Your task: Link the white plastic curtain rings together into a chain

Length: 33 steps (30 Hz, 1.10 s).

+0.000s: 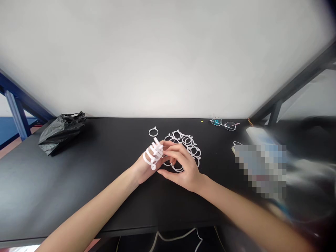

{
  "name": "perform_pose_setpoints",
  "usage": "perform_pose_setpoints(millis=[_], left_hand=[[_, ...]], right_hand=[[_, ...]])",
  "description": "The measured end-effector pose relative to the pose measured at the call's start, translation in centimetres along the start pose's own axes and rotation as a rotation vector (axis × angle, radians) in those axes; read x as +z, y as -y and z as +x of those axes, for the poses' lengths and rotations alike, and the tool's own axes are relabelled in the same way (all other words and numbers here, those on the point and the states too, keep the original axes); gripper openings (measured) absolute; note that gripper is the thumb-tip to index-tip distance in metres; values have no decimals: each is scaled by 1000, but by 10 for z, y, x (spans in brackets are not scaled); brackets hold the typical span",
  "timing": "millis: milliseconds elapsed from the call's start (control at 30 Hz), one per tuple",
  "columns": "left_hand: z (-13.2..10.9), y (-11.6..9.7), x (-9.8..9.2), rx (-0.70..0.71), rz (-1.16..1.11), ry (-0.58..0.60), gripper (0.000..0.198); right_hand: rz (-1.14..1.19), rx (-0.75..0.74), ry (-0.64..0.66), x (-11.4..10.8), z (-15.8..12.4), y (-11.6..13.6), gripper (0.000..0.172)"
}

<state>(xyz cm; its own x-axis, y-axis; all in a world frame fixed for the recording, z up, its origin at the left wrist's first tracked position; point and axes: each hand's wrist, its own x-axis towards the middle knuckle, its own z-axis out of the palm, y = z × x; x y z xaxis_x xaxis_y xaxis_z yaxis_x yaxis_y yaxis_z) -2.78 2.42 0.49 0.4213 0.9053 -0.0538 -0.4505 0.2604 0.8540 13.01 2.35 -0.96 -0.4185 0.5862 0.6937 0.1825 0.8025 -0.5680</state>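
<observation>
My left hand (147, 168) carries a stack of white plastic rings (153, 154) slipped over its fingers. My right hand (183, 166) reaches across from the right, its fingertips touching the topmost ring on that stack. Just behind both hands lies a pile of several loose white rings (187, 143) on the black table (99, 168). One single ring (153, 132) lies apart, to the left of the pile and farther back.
A crumpled black plastic bag (61, 131) sits at the table's back left. A pair of glasses (224, 123) lies at the back right near the white wall. A blurred-out object (259, 168) occupies the right side. Cables (178, 236) hang below the front edge.
</observation>
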Motion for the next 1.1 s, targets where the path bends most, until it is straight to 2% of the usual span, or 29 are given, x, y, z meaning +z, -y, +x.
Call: perform_pose_setpoints(millis=[100,200,233,300,433,600,733,900,1000,1100], left_hand=[[-1,11,5,-44,-93,-73,12],[-2,17,9,-76,-81,-88,10],[-2,17,10,-82,-45,-82,8],[-3,14,11,-53,64,-70,18],[-4,6,6,126,373,-71,32],[-7,0,-2,262,720,4,33],[-10,-4,-8,437,1143,-39,26],[-12,1,-11,393,1448,132,8],[-11,9,-12,485,1640,180,5],[-9,13,-13,554,1780,230,6]], right_hand=[[35,62,-86,3,1,5,48],[76,130,-77,4,2,7,36],[95,143,-64,4,2,7,29],[159,188,-22,3,3,8,20],[377,406,61,-4,7,11,12],[640,572,147,-12,11,16,15],[713,710,259,-13,12,15,23],[789,833,483,-17,16,11,33],[847,838,606,-21,17,8,43],[833,865,632,-21,16,4,52]])
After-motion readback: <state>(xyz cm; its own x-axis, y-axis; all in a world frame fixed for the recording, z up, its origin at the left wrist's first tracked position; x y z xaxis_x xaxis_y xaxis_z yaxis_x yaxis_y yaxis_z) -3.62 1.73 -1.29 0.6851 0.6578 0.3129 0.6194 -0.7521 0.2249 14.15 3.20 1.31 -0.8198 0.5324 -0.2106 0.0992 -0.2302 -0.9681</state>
